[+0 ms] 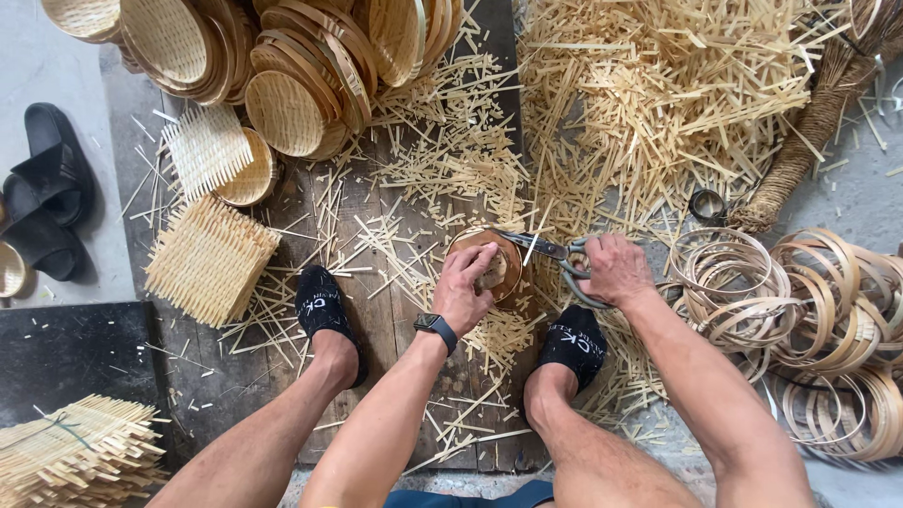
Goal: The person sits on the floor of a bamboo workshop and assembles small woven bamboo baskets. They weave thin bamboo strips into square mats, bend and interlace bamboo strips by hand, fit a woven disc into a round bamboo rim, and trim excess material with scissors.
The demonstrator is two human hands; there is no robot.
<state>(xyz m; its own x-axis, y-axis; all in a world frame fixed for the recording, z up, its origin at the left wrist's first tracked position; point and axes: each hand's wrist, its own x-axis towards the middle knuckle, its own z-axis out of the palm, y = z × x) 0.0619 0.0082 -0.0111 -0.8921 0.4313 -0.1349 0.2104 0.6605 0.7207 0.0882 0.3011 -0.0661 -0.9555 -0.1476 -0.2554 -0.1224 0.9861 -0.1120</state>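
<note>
Left hand is pressing down on a small round woven basket on the plank floor, while the right hand is gripping scissors with blades touching its rim. Bamboo offcuts are lying everywhere, and finished baskets are piling up at the top edge.

A small round woven bamboo basket with a brown rim sits on the dark wooden board, partly covered from above. Grey-handled metal scissors lie level at the basket's right edge (blades pointing left, touching its rim).
</note>
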